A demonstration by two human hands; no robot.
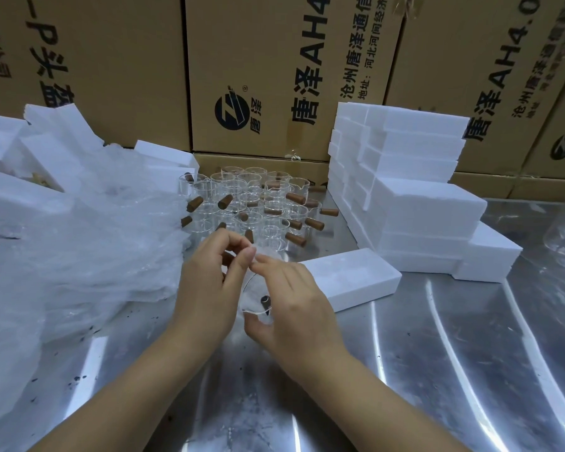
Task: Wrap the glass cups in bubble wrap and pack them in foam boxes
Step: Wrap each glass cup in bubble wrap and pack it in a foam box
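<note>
Glass cup (252, 296) above table (437, 353) centre, tipped sideways, mouth toward 8 o'clock, axis roughly 8-to-2, right hand (296, 305) clamped round it, left hand (209, 288) pinching bubble wrap (269, 251) at 12 o'clock, foam box (349, 278) at 3 o'clock

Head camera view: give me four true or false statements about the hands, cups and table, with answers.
1. The left hand and the right hand both hold a glass cup. True.
2. The bubble wrap lies right of the hands. False: the bubble wrap lies on their left.
3. Cardboard boxes stand behind the spare cups. True.
4. The table is wooden. False: the table is shiny metal.
</note>
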